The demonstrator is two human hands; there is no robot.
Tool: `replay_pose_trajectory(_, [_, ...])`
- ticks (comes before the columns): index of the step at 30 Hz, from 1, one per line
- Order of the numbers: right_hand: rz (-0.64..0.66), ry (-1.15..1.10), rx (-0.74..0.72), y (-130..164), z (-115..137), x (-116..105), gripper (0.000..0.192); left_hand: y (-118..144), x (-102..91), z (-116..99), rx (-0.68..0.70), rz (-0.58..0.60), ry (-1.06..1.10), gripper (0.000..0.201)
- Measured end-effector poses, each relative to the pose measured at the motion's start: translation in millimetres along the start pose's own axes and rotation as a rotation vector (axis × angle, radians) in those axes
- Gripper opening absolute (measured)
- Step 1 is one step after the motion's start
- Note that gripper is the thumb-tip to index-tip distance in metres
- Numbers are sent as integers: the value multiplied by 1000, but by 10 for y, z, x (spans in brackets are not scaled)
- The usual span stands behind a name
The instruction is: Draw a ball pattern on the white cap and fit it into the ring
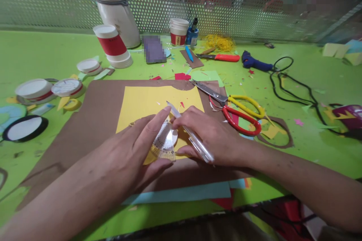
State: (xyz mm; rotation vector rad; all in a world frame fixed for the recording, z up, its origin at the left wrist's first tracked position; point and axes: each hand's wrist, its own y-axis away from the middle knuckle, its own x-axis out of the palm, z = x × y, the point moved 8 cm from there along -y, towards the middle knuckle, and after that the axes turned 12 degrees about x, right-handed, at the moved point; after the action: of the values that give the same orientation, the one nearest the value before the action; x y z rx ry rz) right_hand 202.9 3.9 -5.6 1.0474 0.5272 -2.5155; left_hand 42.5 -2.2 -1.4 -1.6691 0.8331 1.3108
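1. Two bare hands meet over a yellow paper sheet [147, 103] in the middle of the table. The left hand [132, 150] lies flat, fingers spread, pressing a clear protractor [164, 144] onto the sheet, index fingertip at the protractor's upper edge and thumb along its lower edge.
2. The right hand [210, 135] is closed around a clear pen [190, 135]. The pen's long axis runs diagonally: its tip points up and to the left, away from the person, touching the sheet just above the protractor, while its back end sticks out toward the person, lower right.
3. The yellow sheet rests on a larger brown paper sheet [96, 120] on the green table [42, 51].
4. Just right of the right hand lie scissors [240, 111] with red and yellow handles, blades pointing up-left.
5. Farther back stand a red-banded paper cup [113, 45], a blue glue gun [256, 63] and a red-handled utility knife [223, 57].
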Motion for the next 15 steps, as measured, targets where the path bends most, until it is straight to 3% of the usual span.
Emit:
replay_pose_trajectory(9, [8, -20, 66, 3, -24, 29, 33, -111, -86, -58, 48, -65, -96, 71])
replay_pose_trajectory(15, [4, -66, 132, -22, -46, 16, 34, -142, -71, -88, 51, -41, -85, 67])
